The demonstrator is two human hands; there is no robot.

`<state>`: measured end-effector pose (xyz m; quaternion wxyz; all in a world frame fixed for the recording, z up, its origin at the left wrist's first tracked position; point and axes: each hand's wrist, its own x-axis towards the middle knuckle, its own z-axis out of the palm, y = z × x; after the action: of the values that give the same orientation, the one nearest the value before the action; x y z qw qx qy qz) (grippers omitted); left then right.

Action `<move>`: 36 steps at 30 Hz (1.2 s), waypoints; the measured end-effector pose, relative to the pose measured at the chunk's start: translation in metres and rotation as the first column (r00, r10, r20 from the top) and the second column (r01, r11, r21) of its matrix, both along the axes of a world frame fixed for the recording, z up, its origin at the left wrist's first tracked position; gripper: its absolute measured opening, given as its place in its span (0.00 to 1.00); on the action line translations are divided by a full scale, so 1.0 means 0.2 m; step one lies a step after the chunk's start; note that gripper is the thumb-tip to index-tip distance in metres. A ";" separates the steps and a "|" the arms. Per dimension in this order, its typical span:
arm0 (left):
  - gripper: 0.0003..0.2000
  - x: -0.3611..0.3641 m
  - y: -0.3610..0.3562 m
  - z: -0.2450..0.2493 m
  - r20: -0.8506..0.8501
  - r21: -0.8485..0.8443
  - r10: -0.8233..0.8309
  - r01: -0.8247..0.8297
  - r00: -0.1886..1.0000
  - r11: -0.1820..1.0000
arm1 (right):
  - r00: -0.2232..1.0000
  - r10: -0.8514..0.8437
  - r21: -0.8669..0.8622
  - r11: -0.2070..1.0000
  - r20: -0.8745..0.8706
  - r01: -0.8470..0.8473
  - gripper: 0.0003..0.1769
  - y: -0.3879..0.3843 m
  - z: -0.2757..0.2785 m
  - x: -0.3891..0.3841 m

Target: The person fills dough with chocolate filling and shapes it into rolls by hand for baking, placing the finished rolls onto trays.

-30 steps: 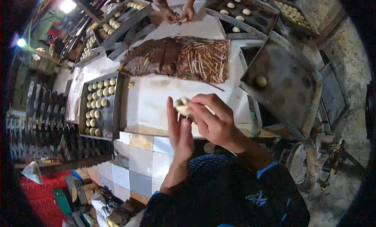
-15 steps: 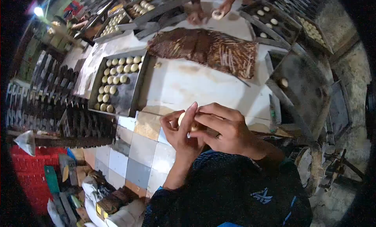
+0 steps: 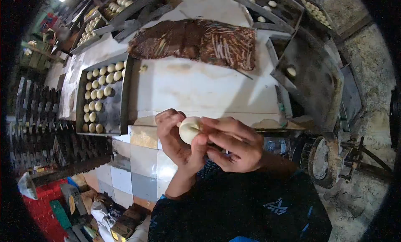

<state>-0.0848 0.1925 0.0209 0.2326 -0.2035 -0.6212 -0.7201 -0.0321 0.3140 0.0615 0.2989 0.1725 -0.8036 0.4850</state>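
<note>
A pale, round dough ball [image 3: 189,130] is held up between my two hands, above the near edge of the table. My left hand [image 3: 175,142] cups it from the left, with the thumb bent up against its lower side. On the other side my right hand [image 3: 236,144] pinches the ball's right edge, where a crease shows in the dough. Beyond them a dark brown slab [image 3: 179,41], streaked with lighter strips on its right part, lies across the table. What is inside the ball is hidden.
The white table [image 3: 188,85] has a metal tray [image 3: 115,112] with rows of dough balls on its left. A tilted dark tray [image 3: 313,87] at right carries a single dough ball [image 3: 291,71]. More trays stand at the back. A red crate [image 3: 44,208] sits low left.
The dough ball has come out into fuller view between my hands, and my left fingers have curled lower round it. My view has shifted; another person's hands at the back have left it.
</note>
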 end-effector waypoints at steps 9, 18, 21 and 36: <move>0.16 -0.06 0.88 -0.03 0.103 -0.196 -0.519 0.529 0.848 0.826 | 0.956 0.023 0.075 0.996 0.293 -0.047 0.14 0.92 -0.15 0.16; 0.24 0.06 1.47 -0.59 0.279 -0.190 -0.770 0.819 0.574 0.542 | 0.980 -0.154 0.331 0.938 0.126 0.105 0.12 1.49 -0.27 0.13; 0.19 0.00 1.50 -0.39 0.654 -0.109 -0.645 0.892 0.396 0.438 | 0.902 -0.150 -0.012 0.986 0.404 0.169 0.11 1.76 -0.34 0.03; 0.08 -0.66 -0.85 -0.51 -0.027 -0.840 0.663 -0.377 0.749 0.391 | 0.808 -0.588 0.444 0.734 0.039 0.513 0.26 1.86 -0.49 -0.37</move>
<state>-0.2167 0.0219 -0.0804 0.2287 0.0395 -0.9351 -0.2676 -0.1055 0.6870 -0.0369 0.3134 -0.0585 -0.9251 0.2063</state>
